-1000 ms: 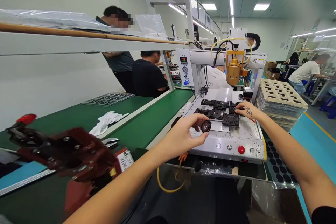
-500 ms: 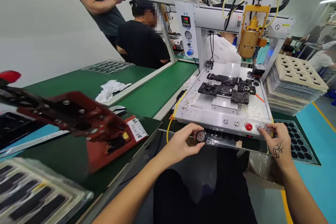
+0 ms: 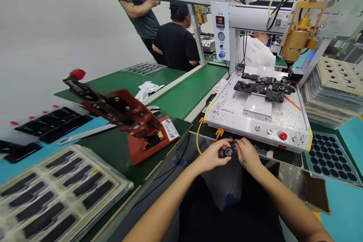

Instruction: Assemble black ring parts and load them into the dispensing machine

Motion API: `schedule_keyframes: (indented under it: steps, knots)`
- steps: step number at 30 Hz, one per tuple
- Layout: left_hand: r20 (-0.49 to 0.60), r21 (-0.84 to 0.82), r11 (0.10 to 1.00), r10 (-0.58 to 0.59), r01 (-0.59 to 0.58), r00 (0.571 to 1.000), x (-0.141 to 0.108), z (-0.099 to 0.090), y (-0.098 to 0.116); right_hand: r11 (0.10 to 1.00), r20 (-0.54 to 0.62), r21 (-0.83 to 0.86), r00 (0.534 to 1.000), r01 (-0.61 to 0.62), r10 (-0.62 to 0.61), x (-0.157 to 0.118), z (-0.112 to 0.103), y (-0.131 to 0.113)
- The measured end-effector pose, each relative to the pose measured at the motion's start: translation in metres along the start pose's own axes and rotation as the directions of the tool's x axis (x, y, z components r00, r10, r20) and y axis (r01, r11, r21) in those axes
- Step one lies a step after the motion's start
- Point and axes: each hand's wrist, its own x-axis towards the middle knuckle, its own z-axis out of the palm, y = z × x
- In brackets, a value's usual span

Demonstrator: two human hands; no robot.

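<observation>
My left hand [image 3: 217, 154] is closed around a small round black part with a silvery ring in its face [image 3: 228, 152], held between thumb and fingers in front of the machine. Close against it, my right hand [image 3: 248, 155] has its fingers pinched together at the part's upper right. Whatever lies between those fingertips is small and dark, and I cannot make it out. Beyond both hands stands a white benchtop machine [image 3: 241, 119] with buttons along its front. Black fixtures [image 3: 263, 87] rest on its bed, below a gold dispensing head [image 3: 296, 43].
At left stand a red hand press [image 3: 141, 132] and a tray of dark flat parts [image 3: 68, 185]. A sheet of black discs [image 3: 331, 157] and a tray stack [image 3: 326, 94] are at right. Yellow tubing [image 3: 197, 140] hangs at the machine's front left. Other people sit and stand beyond.
My right hand has left the machine's front-right button and come over to my left hand, which still holds the round part. The fixtures now sit farther back on the bed. My view has turned left.
</observation>
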Motion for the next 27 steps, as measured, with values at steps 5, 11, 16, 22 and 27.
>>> schedule_keyframes:
  steps: [5, 11, 16, 22, 27]
  knots:
    - [0.056, -0.006, 1.0, -0.022, 0.023, 0.998, 0.002, -0.002, -0.006, 0.995, 0.057, -0.097, 0.998, 0.031, -0.026, -0.006, 0.013, 0.014]
    - [0.15, -0.01, 0.999, -0.048, 0.05, 0.988, 0.013, -0.007, -0.017, 0.981, 0.107, -0.131, 0.986, 0.142, -0.129, -0.019, 0.017, 0.023]
    - [0.225, -0.067, 0.995, -0.051, 0.068, 0.973, 0.017, -0.014, -0.019, 0.976, 0.135, -0.091, 0.974, 0.197, -0.184, -0.029, 0.025, 0.03]
    - [0.218, -0.07, 0.996, -0.047, 0.063, 0.975, 0.017, -0.013, -0.014, 0.976, 0.177, 0.033, 0.959, 0.217, -0.22, -0.041, 0.025, 0.022]
    - [0.162, -0.005, 0.999, -0.039, 0.04, 0.986, 0.015, -0.009, -0.009, 0.963, 0.173, 0.221, 0.965, 0.158, -0.198, -0.063, 0.01, -0.001]
